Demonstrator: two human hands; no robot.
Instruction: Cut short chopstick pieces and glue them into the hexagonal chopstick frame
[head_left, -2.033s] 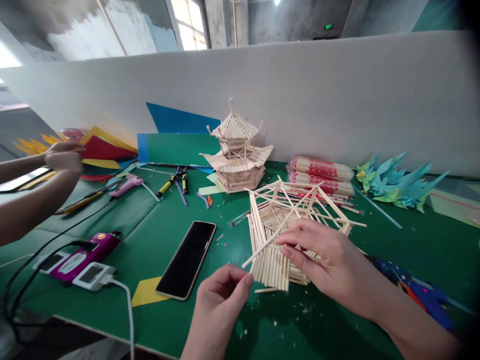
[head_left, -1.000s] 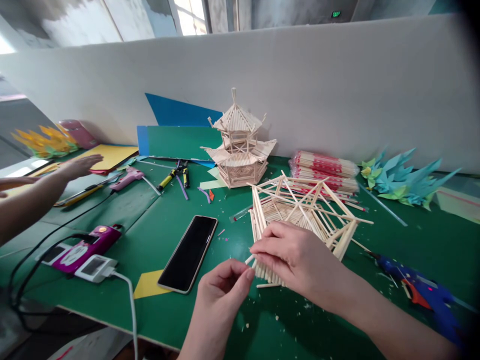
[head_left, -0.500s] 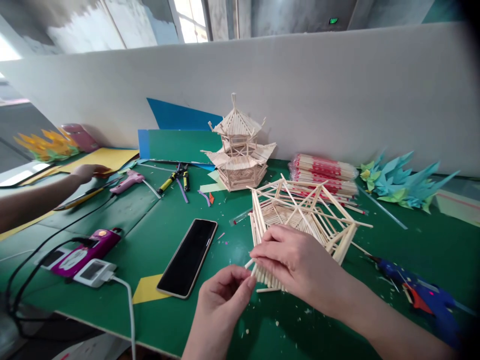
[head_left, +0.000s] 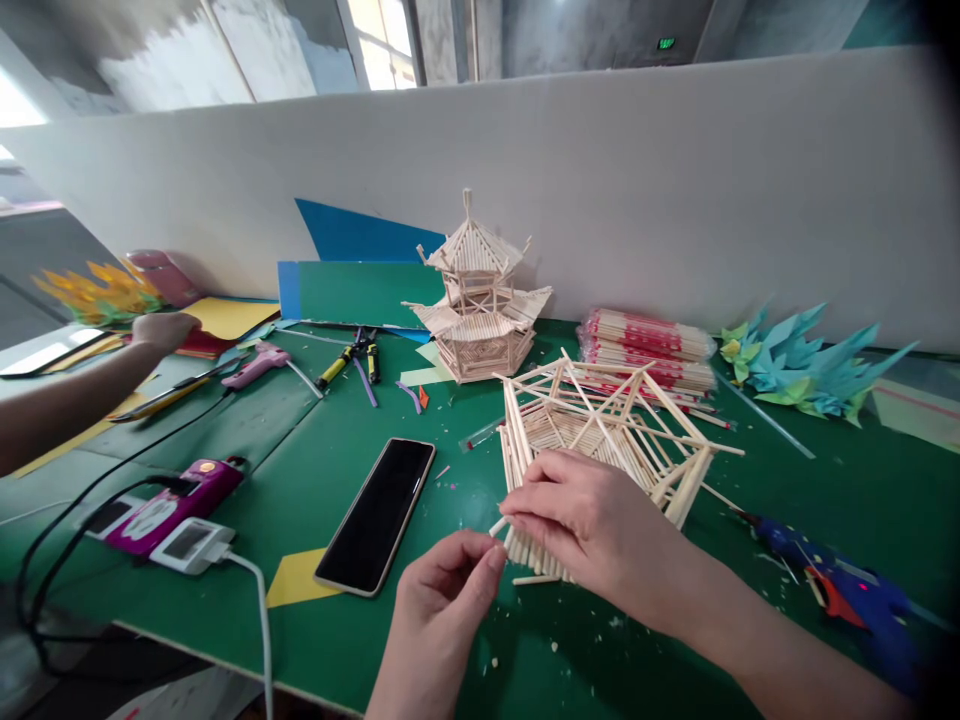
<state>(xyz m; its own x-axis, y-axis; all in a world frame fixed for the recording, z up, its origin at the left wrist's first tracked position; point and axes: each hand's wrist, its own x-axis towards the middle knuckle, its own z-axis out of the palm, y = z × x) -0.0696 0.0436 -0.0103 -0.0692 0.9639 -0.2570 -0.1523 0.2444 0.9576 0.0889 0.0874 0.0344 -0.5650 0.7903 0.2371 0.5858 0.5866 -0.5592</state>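
Right hand [head_left: 592, 520] has slid down to the near edge of the frame [head_left: 600, 415], pinching one stick [head_left: 496, 525]; left hand [head_left: 442, 590] pinches its free end, hands nearly touching. Frame sits on table [head_left: 300, 450], right of phone [head_left: 377, 515].

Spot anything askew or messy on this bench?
The stick frame under the right hand sits tilted, stick ends jutting unevenly. Wood crumbs litter the green mat by the left hand. The finished pagoda model stands upright.

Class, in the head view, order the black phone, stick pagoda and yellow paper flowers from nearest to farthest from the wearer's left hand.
1. Black phone, just left of the left hand.
2. Stick pagoda, back by the wall.
3. Yellow paper flowers, far left.
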